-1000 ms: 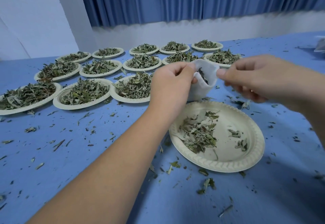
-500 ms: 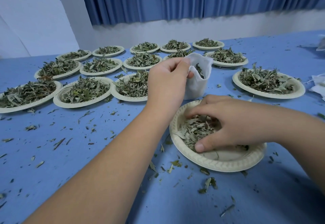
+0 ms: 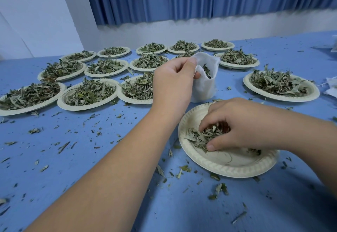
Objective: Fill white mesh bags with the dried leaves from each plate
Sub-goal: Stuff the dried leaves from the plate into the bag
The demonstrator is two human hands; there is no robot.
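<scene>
My left hand (image 3: 175, 84) pinches the rim of a white mesh bag (image 3: 205, 84), holding it upright and open just beyond the near plate; a few dried leaves show inside its mouth. My right hand (image 3: 242, 127) is down in the near paper plate (image 3: 228, 166), fingers and thumb curled around a clump of dried leaves (image 3: 200, 137). The rest of that plate is almost bare.
Several paper plates heaped with dried leaves (image 3: 89, 95) fill the blue table (image 3: 91, 158) to the left and back; another full plate (image 3: 280, 87) sits at the right. Leaf crumbs litter the table. White bags (image 3: 331, 87) lie at the right edge.
My right hand left the bag's mouth, dropped to the near plate and gathered the leaves into a clump. My left hand kept holding the bag open.
</scene>
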